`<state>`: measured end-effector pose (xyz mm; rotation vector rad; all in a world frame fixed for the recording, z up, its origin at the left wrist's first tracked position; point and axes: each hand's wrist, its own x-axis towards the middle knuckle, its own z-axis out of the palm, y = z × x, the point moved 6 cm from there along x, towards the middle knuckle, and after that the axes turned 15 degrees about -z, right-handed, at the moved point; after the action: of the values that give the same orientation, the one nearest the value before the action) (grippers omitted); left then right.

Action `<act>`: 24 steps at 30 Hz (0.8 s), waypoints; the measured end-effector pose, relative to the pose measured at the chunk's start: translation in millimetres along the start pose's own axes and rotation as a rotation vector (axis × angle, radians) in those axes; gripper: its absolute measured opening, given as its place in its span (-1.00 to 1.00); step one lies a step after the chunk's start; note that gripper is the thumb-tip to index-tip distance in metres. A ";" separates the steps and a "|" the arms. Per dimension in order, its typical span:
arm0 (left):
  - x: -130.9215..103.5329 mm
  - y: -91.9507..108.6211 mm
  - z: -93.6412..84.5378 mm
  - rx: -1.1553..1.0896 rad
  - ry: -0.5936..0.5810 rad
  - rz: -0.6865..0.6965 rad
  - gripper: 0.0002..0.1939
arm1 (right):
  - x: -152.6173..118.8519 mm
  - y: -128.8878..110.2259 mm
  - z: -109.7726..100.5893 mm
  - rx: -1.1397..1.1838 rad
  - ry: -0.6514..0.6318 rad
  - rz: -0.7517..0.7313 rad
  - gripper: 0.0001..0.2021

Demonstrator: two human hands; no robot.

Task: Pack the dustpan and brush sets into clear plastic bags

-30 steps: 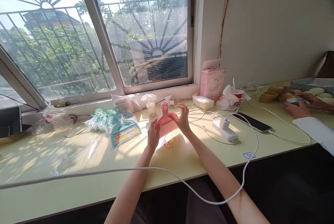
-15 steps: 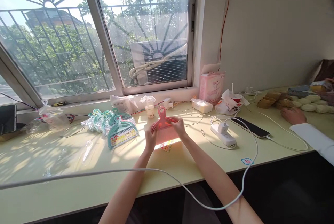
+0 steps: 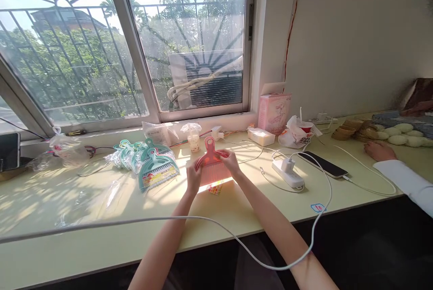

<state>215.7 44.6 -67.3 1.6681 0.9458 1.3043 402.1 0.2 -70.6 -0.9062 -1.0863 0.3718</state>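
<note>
A small pink dustpan (image 3: 214, 169) is held up above the table, its handle with a hanging hole pointing toward the window. My left hand (image 3: 194, 179) grips its left edge and my right hand (image 3: 232, 163) its right edge, fingers closed. Whether a brush is nested in it I cannot make out. Under its lower edge lies a small yellow and red printed card (image 3: 215, 187). To the left, several green dustpan-and-brush sets (image 3: 158, 170) lie in a pile, partly in clear plastic wrapping.
A white cable (image 3: 216, 223) loops across the front, over my arms. On the right are a power strip (image 3: 287, 175) and a phone (image 3: 323, 164). A co-worker's hand (image 3: 380, 151) rests near pale round balls (image 3: 402, 134). A lidded cup (image 3: 194, 140) and pink box (image 3: 274, 112) stand behind.
Both hands keep hold of the pink dustpan, which is almost in the same place. At far right, items behind the co-worker's hand look shifted; the view has moved slightly.
</note>
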 end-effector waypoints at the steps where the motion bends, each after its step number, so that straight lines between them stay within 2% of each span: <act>1: 0.6 -0.6 -1.0 0.040 0.017 0.015 -0.71 | 0.6 -5.4 1.1 -0.038 -0.026 -0.046 -0.59; 4: 0.4 -3.8 -2.7 0.178 0.066 0.051 -0.70 | 1.0 -21.6 3.1 -0.131 -0.052 -0.193 -0.60; 6: -1.7 -5.9 -2.0 0.236 0.083 0.074 -0.68 | 1.1 -27.5 3.6 -0.116 -0.048 -0.235 -0.61; 11: -9.0 -6.9 1.6 0.215 0.088 0.137 -0.66 | 1.4 -31.6 4.6 -0.042 -0.058 -0.218 -0.66; 14: -12.6 -4.7 1.4 0.155 0.101 0.170 -0.64 | -1.0 -34.1 4.2 -0.045 -0.009 -0.203 -0.68; 18: -14.5 -2.4 1.2 0.114 0.085 0.157 -0.63 | -7.2 -34.7 5.9 -0.049 0.067 -0.190 -0.68; 24: -15.0 -0.5 1.3 0.122 0.047 0.131 -0.64 | -11.6 -36.7 8.5 -0.060 0.110 -0.151 -0.69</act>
<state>214.1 31.1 -73.7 1.8258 0.9748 1.4020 383.7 -25.7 -47.4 -0.8816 -1.0614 0.1632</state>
